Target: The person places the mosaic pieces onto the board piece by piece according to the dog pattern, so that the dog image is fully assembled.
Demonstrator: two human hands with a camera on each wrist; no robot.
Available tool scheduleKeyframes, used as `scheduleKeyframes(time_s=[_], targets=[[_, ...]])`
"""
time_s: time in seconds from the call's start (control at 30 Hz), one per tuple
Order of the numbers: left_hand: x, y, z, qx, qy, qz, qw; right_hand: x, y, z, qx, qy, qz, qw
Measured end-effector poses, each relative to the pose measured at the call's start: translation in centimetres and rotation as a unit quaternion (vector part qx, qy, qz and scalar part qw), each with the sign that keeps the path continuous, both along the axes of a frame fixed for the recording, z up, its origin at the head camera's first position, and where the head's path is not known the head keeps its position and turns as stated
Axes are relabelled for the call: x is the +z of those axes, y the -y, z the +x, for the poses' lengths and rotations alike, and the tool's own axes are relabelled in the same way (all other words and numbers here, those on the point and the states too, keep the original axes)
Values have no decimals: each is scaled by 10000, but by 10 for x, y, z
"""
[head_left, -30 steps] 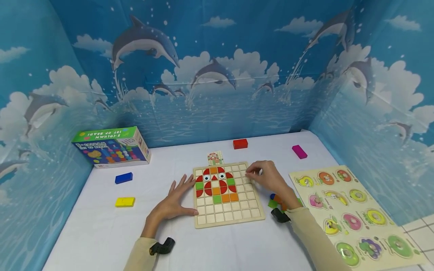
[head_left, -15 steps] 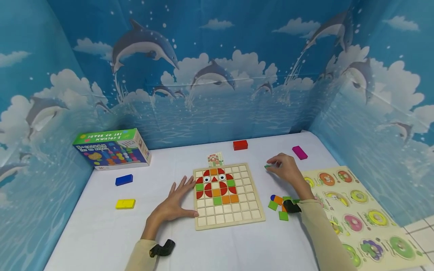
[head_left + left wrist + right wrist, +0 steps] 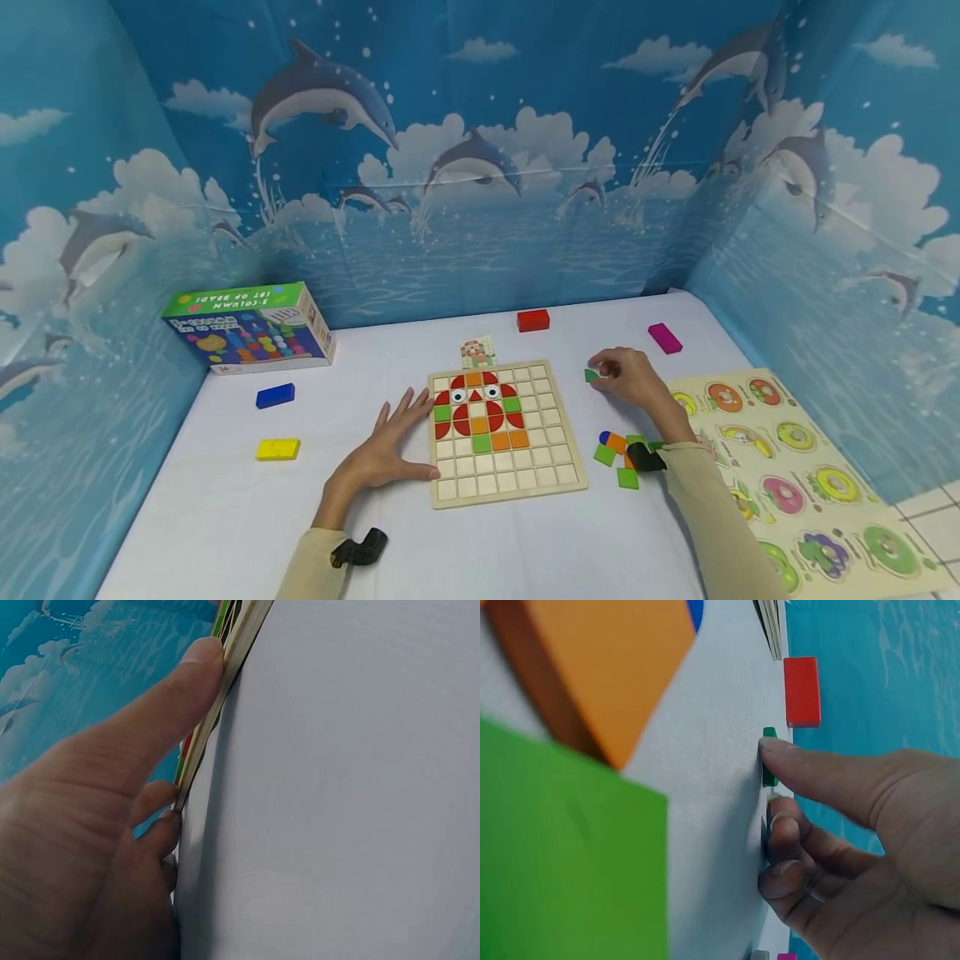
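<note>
The right hand [image 3: 633,377] sits on the white worktop [image 3: 225,517] just right of the square wooden grid board [image 3: 504,433], its thumb and fingers curled down onto a small flat green wooden tile [image 3: 592,375]. In the right wrist view the forefinger tip presses the tile [image 3: 769,757] from above while the other fingers [image 3: 787,847] curl in beside it, so the hand pinches it rather than lifts it; the tile appears to lie flat on the worktop.

Judging by its look, the tile is light, stiff and thin, with smooth painted faces. It would likely slide on the cloth rather than tip, so the edges are the place to hold: thumb on one side, forefinger on the opposite one.

The left hand [image 3: 386,450] lies flat and open, fingers straight, with the fingertips [image 3: 201,656] against the board's left edge [image 3: 217,705], steadying it.

Near the right forearm lies a small heap of loose green, orange and blue tiles [image 3: 618,454]. A red rectangular block [image 3: 532,320] lies further back on the worktop.
</note>
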State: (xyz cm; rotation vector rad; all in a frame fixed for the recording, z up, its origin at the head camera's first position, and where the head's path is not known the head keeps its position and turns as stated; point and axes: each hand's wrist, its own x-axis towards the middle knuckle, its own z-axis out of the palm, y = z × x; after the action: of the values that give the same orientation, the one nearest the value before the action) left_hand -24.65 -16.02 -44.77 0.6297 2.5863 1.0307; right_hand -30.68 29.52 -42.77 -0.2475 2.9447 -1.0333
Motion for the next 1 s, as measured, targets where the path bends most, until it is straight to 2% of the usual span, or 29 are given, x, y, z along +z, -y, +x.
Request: scheduleKeyframes(time_s=[0.17,0.5,0.6,0.7,0.8,1.0], targets=[[0,1,0,8,11,-13,10000,1,2,0,299,75,15,9995],[-2,2,1,26,52,10,10000,4,7,2,307,131,-161,9993],[-2,1,1,12,63,24,10000,9,8,6,581,170,-345,9976],[-1,1,1,11,74,-9,10000,16,12,11,1062,231,-718,9915],[-1,0,0,10,74,-37,10000,24,20,15,1524,405,-1182,9804],[-3,-1,1,43,26,-1,10000,25,39,27,1923,948,-1772,9605]])
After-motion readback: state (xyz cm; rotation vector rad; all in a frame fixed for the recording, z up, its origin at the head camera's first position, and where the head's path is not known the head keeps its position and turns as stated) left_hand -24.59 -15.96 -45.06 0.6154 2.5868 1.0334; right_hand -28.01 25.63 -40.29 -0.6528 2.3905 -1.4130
